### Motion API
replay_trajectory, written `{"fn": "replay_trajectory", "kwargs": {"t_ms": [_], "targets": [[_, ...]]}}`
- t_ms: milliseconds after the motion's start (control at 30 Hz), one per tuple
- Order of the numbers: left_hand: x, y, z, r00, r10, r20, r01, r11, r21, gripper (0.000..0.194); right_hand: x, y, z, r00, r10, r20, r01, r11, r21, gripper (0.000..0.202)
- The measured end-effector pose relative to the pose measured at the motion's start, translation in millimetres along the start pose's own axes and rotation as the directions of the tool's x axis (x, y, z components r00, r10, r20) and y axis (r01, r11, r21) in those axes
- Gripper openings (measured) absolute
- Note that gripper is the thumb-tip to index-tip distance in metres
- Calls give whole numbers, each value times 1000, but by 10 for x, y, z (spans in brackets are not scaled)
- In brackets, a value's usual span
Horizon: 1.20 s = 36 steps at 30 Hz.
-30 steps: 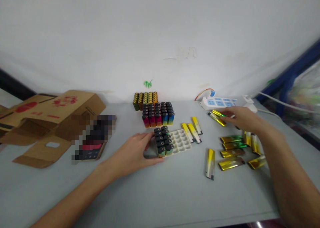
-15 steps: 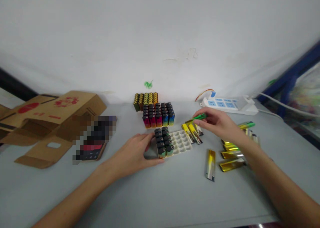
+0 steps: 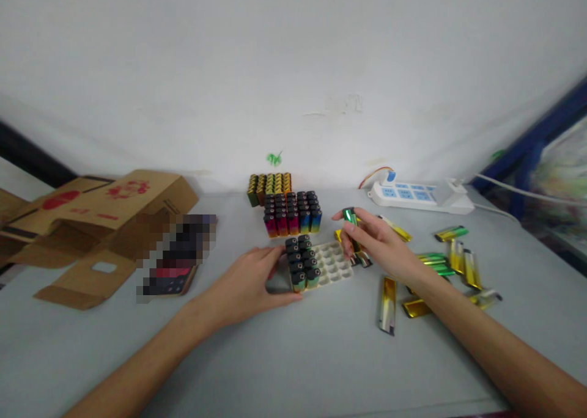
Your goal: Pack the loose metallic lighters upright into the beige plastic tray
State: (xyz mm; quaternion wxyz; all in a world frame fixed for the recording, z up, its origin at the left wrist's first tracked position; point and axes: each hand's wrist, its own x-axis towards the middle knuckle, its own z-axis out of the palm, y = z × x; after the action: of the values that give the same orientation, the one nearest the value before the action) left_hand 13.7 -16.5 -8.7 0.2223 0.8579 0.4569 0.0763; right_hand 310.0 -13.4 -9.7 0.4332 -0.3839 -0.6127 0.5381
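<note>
My left hand (image 3: pixel 250 274) grips the left end of a white plastic tray (image 3: pixel 337 271) with round pockets, thumb at its near corner and fingers at the far side. Several black-topped lighters (image 3: pixel 302 262) stand upright in two rows at that end; the pockets to their right show bare. Above the tray's right edge, my right hand (image 3: pixel 369 238) is closed on a shiny green lighter (image 3: pixel 350 216), held tilted between thumb and fingers. Partly hidden beneath this hand, a few gold lighters (image 3: pixel 364 259) lie on the grey table.
Behind the tray stand blocks of upright pink and blue lighters (image 3: pixel 293 216) and gold-topped ones (image 3: pixel 270 184). Loose gold and green lighters (image 3: pixel 387 305) lie at right. A power strip (image 3: pixel 413 195) sits by the wall. On the left are a phone (image 3: pixel 172 283) and an open cardboard box (image 3: pixel 137 192).
My right hand has moved left and slightly down, bringing the green lighter from flat to more upright near the tray. My left hand keeps its place on the tray.
</note>
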Motion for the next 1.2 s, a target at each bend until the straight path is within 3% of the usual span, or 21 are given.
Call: {"fn": "replay_trajectory", "kwargs": {"t_ms": [300,433,533,733,867,1100,1200], "targets": [[-11,24,-33,1000,-16,7,16,1000,-2,50,17,21,85,991,132,-15,-129,984,123,50],[-14,48,-50,1000,-24,9,24,1000,0,51,38,72,68,977,211,18,-211,971,108,65],[-16,59,-53,1000,-23,1,23,1000,-11,51,42,97,66,976,218,-10,-217,973,79,65],[-15,31,-34,1000,-7,-14,7,1000,-21,49,-1,27,105,990,118,-71,-109,987,121,48],[-11,36,-40,1000,-24,12,24,1000,-12,50,-19,-6,129,989,79,-122,-72,995,63,47],[-16,63,-54,1000,-24,-4,24,1000,-17,50,-44,-7,152,956,-82,-281,-14,946,-324,61],[-12,55,-52,1000,-19,-9,19,1000,-16,50,-63,-8,180,944,-136,-300,8,920,-392,57]]}}
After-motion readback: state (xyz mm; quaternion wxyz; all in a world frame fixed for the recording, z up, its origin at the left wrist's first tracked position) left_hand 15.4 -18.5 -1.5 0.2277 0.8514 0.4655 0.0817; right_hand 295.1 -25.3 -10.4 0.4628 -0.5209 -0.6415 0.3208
